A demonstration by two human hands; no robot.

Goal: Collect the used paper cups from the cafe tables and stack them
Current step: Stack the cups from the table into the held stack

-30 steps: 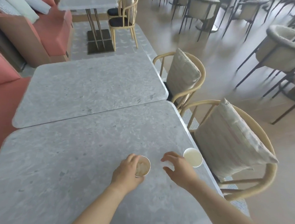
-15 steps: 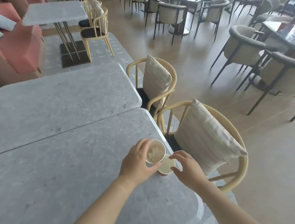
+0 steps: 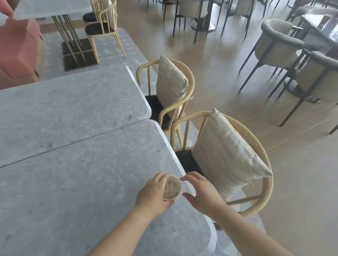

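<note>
At the near table (image 3: 69, 180)'s right edge, my left hand (image 3: 151, 196) has its fingers curled around the one cup (image 3: 171, 189) I can count, my right hand (image 3: 203, 192) just beside it, fingers apart and empty, a second table (image 3: 56, 105) and two cushioned chairs (image 3: 269, 185) beyond.

Cup (image 3: 171, 188) on table (image 3: 69, 180) near its right edge, chair (image 3: 243, 163) just beside.

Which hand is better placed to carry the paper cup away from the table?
Left, probably: the left hand grips the paper cup; the right hand is open beside it, holding nothing.
</note>
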